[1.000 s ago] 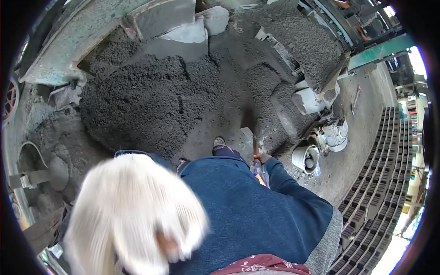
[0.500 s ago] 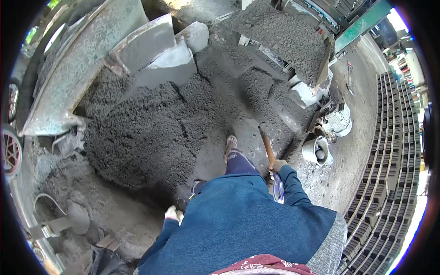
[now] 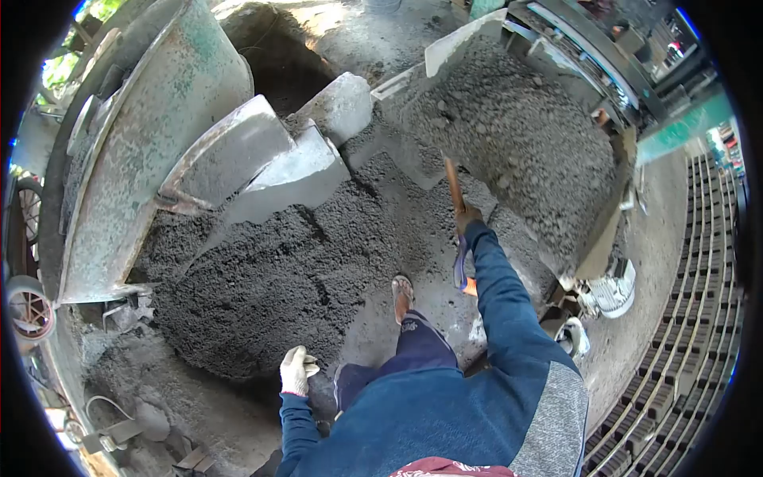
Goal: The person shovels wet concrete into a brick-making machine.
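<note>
Dusty grey concrete floor (image 3: 367, 334) surrounds a broad heap of dark, damp granular material (image 3: 254, 294), with a green-grey, worn metal drum (image 3: 151, 159) at left and a trough of coarse grey gravel (image 3: 540, 135) at upper right. Right hand (image 3: 469, 216): closed around a shovel with a brown wooden shaft (image 3: 455, 187), held between heap and trough, its flat grey blade foremost. Left hand (image 3: 298, 370), in a white knit glove: partly open, fingers loosely curled, near the heap's lower edge.
</note>
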The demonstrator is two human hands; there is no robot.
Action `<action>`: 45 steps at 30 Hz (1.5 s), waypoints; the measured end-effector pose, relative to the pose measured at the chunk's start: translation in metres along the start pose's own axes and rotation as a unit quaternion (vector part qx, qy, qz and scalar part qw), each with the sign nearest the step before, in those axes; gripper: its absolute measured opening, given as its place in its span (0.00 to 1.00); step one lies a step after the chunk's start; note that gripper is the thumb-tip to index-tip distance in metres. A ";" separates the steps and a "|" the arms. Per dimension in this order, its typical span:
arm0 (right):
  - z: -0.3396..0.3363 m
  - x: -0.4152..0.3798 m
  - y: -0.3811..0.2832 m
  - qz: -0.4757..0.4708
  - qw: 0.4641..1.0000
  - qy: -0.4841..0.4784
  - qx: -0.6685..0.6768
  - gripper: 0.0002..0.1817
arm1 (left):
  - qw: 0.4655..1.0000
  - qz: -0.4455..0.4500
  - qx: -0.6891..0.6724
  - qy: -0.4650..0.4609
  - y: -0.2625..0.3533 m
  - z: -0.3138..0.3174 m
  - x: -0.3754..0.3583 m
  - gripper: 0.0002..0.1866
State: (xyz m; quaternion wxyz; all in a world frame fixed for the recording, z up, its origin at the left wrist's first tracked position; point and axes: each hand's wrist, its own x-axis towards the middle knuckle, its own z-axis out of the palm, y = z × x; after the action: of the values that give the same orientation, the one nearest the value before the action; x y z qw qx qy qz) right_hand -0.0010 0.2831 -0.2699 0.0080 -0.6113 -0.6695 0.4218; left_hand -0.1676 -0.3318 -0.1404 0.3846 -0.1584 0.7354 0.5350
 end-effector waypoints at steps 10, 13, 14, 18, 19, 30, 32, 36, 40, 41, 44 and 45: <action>0.053 0.100 0.073 -0.069 0.991 0.073 -0.086 0.25 | 0.984 -0.169 -0.012 0.055 -0.044 -0.004 -0.039 0.14; 0.039 0.043 0.108 -0.018 0.985 0.093 -0.146 0.24 | 0.965 -0.231 -0.026 0.119 -0.076 -0.027 -0.049 0.13; 0.025 0.015 0.109 -0.001 0.987 0.066 -0.150 0.24 | 0.967 -0.220 -0.046 0.115 -0.087 -0.033 -0.046 0.13; -0.006 -0.086 0.138 0.052 0.997 0.002 -0.048 0.22 | 0.977 -0.183 -0.075 0.083 -0.110 -0.062 -0.016 0.12; -0.008 -0.091 0.160 0.007 0.995 0.011 -0.099 0.21 | 0.980 -0.174 -0.073 0.068 -0.112 -0.063 -0.003 0.12; 0.016 -0.460 0.143 0.184 0.978 -0.091 -0.042 0.25 | 0.978 -0.145 -0.005 -0.147 -0.038 -0.064 0.153 0.14; 0.027 -0.518 0.114 0.166 0.980 -0.096 -0.048 0.29 | 0.963 -0.156 -0.023 -0.218 -0.028 -0.044 0.160 0.14; 0.021 -0.625 0.015 0.123 0.980 -0.154 -0.005 0.40 | 0.891 -0.205 -0.015 -0.406 -0.021 0.008 0.134 0.24; 0.058 -0.678 0.031 0.025 0.992 -0.110 -0.049 0.40 | 0.881 -0.282 -0.063 -0.376 0.021 0.059 -0.008 0.39; 0.052 -0.691 0.028 0.028 0.993 -0.111 -0.018 0.40 | 0.858 -0.287 -0.122 -0.409 0.014 0.070 -0.013 0.39; 0.052 -0.731 0.066 -0.025 0.990 0.064 -0.123 0.39 | 0.903 -0.267 -0.180 -0.286 0.009 0.085 -0.007 0.30; 0.049 -0.744 0.085 -0.051 0.968 0.147 -0.197 0.39 | 0.910 -0.245 -0.192 -0.273 -0.004 0.085 0.017 0.29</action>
State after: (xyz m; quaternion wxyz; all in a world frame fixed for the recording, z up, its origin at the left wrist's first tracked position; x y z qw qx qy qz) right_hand 0.2304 -0.3672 0.0256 0.0072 -0.6211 -0.7614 0.1859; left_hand -0.1429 -0.2530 -0.1666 0.6516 -0.2524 0.4230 0.5769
